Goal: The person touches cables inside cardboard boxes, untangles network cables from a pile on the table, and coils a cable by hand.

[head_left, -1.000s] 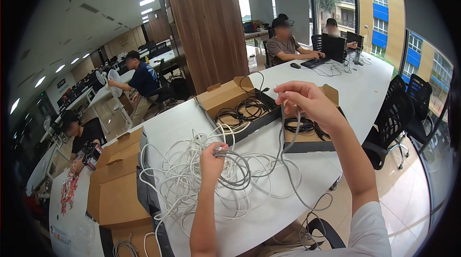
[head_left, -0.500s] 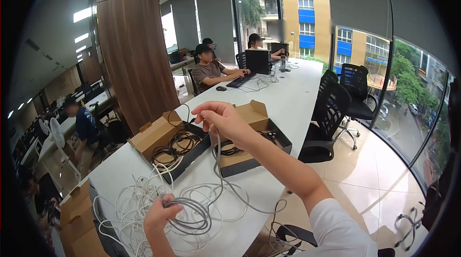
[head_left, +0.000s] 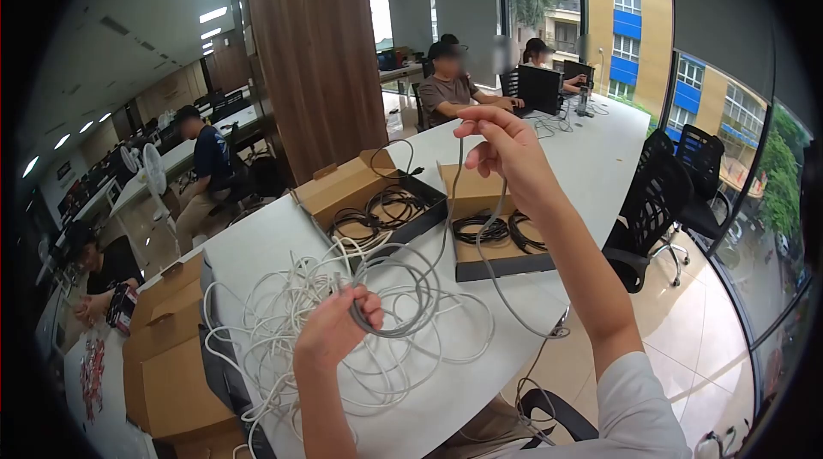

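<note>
My left hand (head_left: 336, 326) is closed around several loops of a grey cable (head_left: 417, 322), held above the table. Higher up and to the right, my right hand (head_left: 506, 150) pinches a stretch of that same cable between thumb and fingers. From there one length drops toward the coil, and another hangs down past the table's right edge. Beneath and beside my left hand spreads a tangled heap of white cables (head_left: 274, 322). Beyond the coil stand two open cardboard boxes, a left box (head_left: 377, 232) and a right box (head_left: 506, 269), with coiled black cables (head_left: 480, 229) inside.
More open cardboard boxes (head_left: 176, 348) lie at the table's left end. Chairs (head_left: 651, 202) line the right side. Across the white table (head_left: 591, 129) people sit at monitors (head_left: 542, 89). A wooden column (head_left: 317, 56) rises behind the boxes. Another person (head_left: 103, 262) sits at the left.
My view has turned left. My right hand has lifted higher, drawing the grey cable up, and my left hand has raised the coil from near the tabletop.
</note>
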A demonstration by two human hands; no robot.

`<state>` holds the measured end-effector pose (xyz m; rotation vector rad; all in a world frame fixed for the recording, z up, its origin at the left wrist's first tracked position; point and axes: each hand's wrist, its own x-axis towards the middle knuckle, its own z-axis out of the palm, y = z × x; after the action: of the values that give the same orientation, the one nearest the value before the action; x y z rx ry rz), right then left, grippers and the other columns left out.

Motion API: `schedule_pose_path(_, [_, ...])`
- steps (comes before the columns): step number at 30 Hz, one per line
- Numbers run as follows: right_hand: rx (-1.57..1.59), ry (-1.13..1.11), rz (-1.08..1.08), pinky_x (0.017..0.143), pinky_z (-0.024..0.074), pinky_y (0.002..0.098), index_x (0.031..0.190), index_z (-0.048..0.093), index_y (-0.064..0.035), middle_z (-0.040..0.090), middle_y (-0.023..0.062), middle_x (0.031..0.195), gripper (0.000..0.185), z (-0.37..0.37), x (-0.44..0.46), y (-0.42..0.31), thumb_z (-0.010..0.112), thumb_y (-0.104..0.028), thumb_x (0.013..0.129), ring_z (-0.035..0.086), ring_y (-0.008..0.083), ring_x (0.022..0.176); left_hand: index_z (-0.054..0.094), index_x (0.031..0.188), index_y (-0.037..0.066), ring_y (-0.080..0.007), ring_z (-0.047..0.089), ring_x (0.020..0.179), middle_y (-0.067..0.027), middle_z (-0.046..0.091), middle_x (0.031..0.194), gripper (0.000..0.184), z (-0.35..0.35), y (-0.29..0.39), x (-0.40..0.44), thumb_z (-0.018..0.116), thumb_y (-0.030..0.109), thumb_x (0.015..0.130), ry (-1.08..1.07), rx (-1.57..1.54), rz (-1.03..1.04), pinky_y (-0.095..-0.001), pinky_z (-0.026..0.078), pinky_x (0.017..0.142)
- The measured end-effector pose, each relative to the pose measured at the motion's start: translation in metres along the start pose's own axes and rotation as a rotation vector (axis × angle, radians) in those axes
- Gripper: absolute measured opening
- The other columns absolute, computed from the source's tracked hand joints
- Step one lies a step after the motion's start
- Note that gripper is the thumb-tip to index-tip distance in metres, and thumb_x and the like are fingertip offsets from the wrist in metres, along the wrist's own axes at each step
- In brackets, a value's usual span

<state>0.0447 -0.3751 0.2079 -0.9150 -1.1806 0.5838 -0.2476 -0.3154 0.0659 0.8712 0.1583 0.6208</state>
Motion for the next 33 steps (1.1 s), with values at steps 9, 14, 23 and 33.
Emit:
schedule_pose_path(9, [-0.024, -0.133, -0.040, 0.052, 0.0449, 0.0179, 0.117, 0.059, -0.0061, 0.066, 0.0049, 0.099, 0.025, 0.035, -0.001, 0.000, 0.043, -0.014, 0.099, 0.064, 0.0074, 0.066, 0.050, 0.110, 0.009, -0.0075, 0.040, 0.054, 0.0072, 0.037, 0.059, 0.024, -0.014, -0.019, 0.014, 0.037, 0.027, 0.103, -0.202, -0.124, -0.182, -0.0263, 0.034, 0.058])
schedule_pose_path(14, [-0.048, -0.256, -0.100, 0.053, 0.0443, 0.0175, 0.117, 0.059, -0.0052, 0.066, 0.0050, 0.100, 0.026, 0.052, -0.010, -0.005, 0.042, -0.012, 0.098, 0.063, 0.0071, 0.065, 0.049, 0.106, 0.007, -0.0074, 0.032, 0.054, 0.0068, 0.031, 0.060, 0.022, -0.011, -0.024, 0.022, 0.038, 0.027, 0.103, -0.022, -0.146, -0.164, -0.0251, 0.032, 0.059])
schedule_pose_path(23, [-0.127, -0.472, -0.147, 0.064, 0.0516, 0.0214, 0.119, 0.056, -0.0003, 0.065, 0.0075, 0.103, 0.026, 0.076, -0.046, -0.013, 0.046, -0.005, 0.096, 0.064, 0.0094, 0.076, 0.051, 0.101, 0.008, -0.0081, 0.031, 0.056, 0.0063, 0.031, 0.063, 0.020, -0.014, -0.030, 0.026, 0.040, 0.025, 0.102, 0.055, -0.150, -0.129, -0.0251, 0.030, 0.060])
schedule_pose_path(33, [-0.160, -0.251, -0.188, 0.071, 0.0515, 0.0228, 0.116, 0.056, 0.0007, 0.063, 0.0076, 0.102, 0.025, 0.053, -0.045, -0.015, 0.051, -0.005, 0.092, 0.061, 0.0090, 0.078, 0.049, 0.096, 0.008, -0.0063, 0.023, 0.052, 0.0064, 0.027, 0.062, 0.017, -0.016, 0.016, -0.008, 0.046, 0.024, 0.100, 0.208, 0.137, 0.235, -0.0234, 0.023, 0.050])
